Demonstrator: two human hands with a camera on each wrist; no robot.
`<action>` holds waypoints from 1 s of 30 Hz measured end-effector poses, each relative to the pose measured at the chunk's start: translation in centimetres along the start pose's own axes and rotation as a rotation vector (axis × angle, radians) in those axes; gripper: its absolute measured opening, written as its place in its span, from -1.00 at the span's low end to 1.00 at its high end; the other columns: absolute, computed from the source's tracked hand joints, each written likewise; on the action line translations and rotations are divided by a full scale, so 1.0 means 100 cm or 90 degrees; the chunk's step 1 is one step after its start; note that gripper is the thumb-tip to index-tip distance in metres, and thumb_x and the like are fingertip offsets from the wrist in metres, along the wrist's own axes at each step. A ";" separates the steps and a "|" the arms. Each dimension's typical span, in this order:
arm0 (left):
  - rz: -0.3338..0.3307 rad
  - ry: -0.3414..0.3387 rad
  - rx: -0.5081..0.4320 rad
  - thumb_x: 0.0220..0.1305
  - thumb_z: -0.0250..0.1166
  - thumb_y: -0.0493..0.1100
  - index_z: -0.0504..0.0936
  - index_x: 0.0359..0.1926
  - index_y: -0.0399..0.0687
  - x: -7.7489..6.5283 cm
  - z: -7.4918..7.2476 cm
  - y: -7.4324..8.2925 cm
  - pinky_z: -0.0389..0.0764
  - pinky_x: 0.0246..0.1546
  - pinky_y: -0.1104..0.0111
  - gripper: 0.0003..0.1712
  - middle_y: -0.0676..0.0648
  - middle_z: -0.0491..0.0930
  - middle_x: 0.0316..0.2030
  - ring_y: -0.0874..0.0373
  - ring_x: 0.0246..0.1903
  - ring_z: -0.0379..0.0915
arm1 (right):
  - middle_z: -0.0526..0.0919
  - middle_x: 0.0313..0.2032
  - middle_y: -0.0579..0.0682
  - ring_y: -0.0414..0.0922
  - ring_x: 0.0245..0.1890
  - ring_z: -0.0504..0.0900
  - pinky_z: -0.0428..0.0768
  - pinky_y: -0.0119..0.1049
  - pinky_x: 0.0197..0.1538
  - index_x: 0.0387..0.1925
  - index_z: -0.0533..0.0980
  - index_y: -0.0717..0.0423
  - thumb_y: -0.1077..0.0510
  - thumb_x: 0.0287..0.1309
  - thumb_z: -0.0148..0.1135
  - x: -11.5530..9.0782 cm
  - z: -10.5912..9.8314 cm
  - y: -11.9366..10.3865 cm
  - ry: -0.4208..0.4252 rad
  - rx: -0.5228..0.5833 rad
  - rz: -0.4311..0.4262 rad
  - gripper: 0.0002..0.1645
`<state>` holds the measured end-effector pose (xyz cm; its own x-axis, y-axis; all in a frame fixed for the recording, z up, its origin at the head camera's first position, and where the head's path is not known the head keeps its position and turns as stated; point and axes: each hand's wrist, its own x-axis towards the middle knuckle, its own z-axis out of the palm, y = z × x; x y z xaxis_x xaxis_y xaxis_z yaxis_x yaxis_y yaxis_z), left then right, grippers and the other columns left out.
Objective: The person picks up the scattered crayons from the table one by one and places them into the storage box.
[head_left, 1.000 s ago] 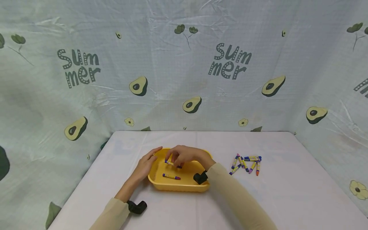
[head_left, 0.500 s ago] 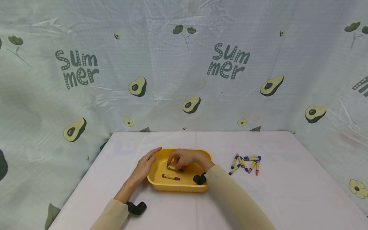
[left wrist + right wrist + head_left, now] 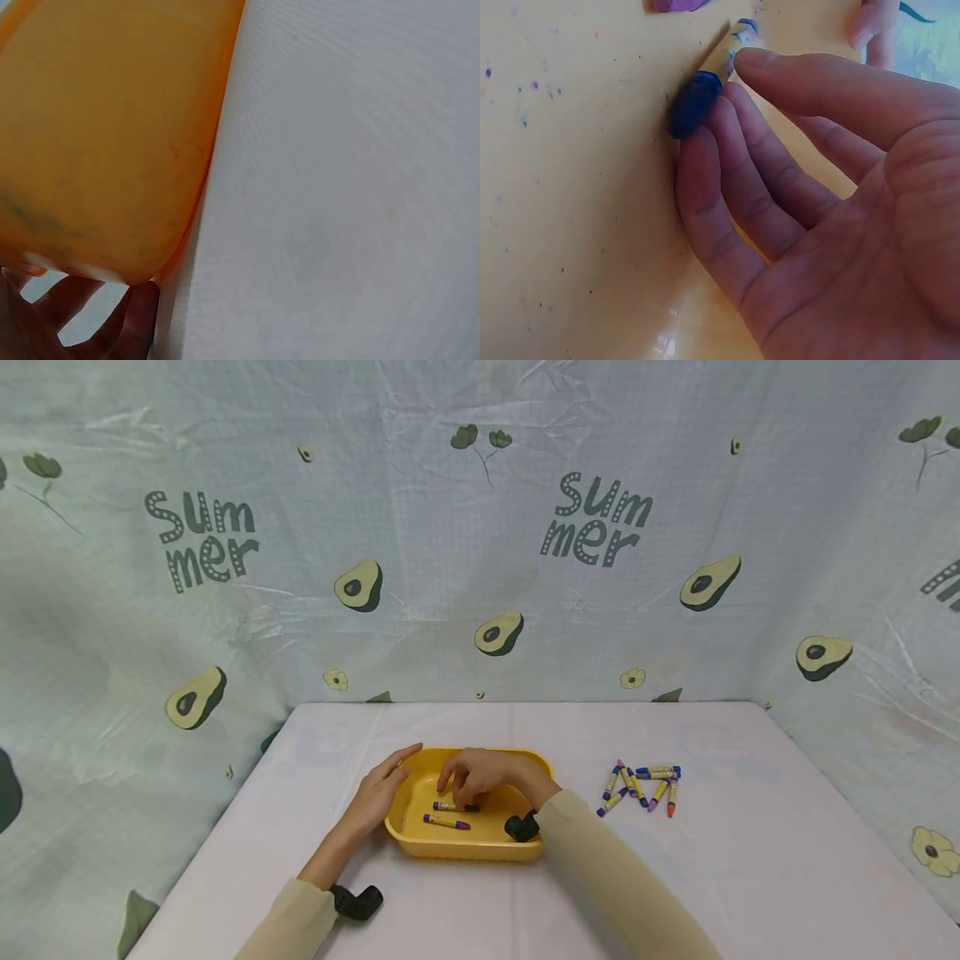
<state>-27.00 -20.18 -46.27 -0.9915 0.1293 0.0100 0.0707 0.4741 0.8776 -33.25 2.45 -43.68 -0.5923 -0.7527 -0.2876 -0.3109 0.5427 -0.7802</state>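
Observation:
A yellow plastic tray (image 3: 465, 850) stands on the table. My left hand (image 3: 375, 797) holds its left end, thumb over the rim and fingers along the outside; in the left wrist view, fingers bend against the tray's wall. Inside the tray, my right hand (image 3: 486, 772) hovers over a dark-blue-tipped crayon (image 3: 444, 807) lying on the floor. In the right wrist view the thumb and fingertips are loosely around this crayon (image 3: 721, 61), touching or nearly so, without a visible pinch. Another crayon (image 3: 447, 822) with a purple-red tip lies just in front of it.
Several crayons (image 3: 658, 774) lie loosely on the white table (image 3: 720, 877) to the right of the tray. A black wrist camera (image 3: 357, 903) is on the left wrist, another (image 3: 522, 827) on the right. A printed cloth (image 3: 420, 635) hangs behind the table.
My right hand has lowered the blue-tipped crayon to the tray floor beside the other crayon, and its fingers have come off it. My left hand has stayed on the tray's left end.

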 end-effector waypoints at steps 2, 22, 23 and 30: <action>-0.002 -0.001 0.000 0.62 -0.17 -0.12 0.34 0.54 0.17 0.000 0.001 -0.001 0.01 0.60 -0.19 -0.44 -0.15 0.24 0.57 -0.21 0.60 0.04 | 0.68 -0.36 -0.05 -0.18 -0.49 0.57 0.64 -0.43 -0.32 0.06 0.64 0.13 0.35 0.15 0.37 -0.001 -0.001 -0.001 -0.001 -0.002 -0.004 -0.59; -0.007 0.003 -0.017 0.63 -0.17 -0.14 0.34 0.54 0.18 0.000 -0.001 -0.001 0.04 0.60 -0.15 -0.44 -0.13 0.23 0.58 -0.19 0.59 0.06 | 0.71 -0.21 -0.02 -0.14 -0.25 0.66 0.76 -0.31 -0.15 0.14 0.62 0.15 0.27 0.25 0.33 -0.084 -0.061 -0.014 0.107 -0.108 -0.052 -0.59; -0.007 0.002 -0.018 0.63 -0.18 -0.14 0.34 0.54 0.18 0.000 -0.001 -0.002 0.04 0.60 -0.15 -0.44 -0.13 0.23 0.58 -0.19 0.59 0.06 | 0.71 -0.20 -0.02 -0.14 -0.23 0.66 0.76 -0.30 -0.15 0.13 0.62 0.13 0.26 0.25 0.33 -0.092 -0.065 -0.011 0.114 -0.107 -0.052 -0.59; -0.008 0.000 -0.019 0.63 -0.18 -0.13 0.33 0.54 0.18 -0.001 0.000 -0.002 0.08 0.59 -0.14 -0.44 -0.13 0.24 0.58 -0.18 0.58 0.09 | 0.69 -0.18 0.05 -0.04 -0.20 0.67 0.79 -0.07 -0.10 0.13 0.60 0.08 0.17 0.28 0.35 -0.150 -0.095 0.016 0.175 -0.081 -0.042 -0.61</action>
<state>-26.94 -20.25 -46.41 -0.9923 0.1242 -0.0012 0.0551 0.4493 0.8917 -31.92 18.19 -35.29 -0.7414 -0.6680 -0.0646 -0.4354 0.5521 -0.7111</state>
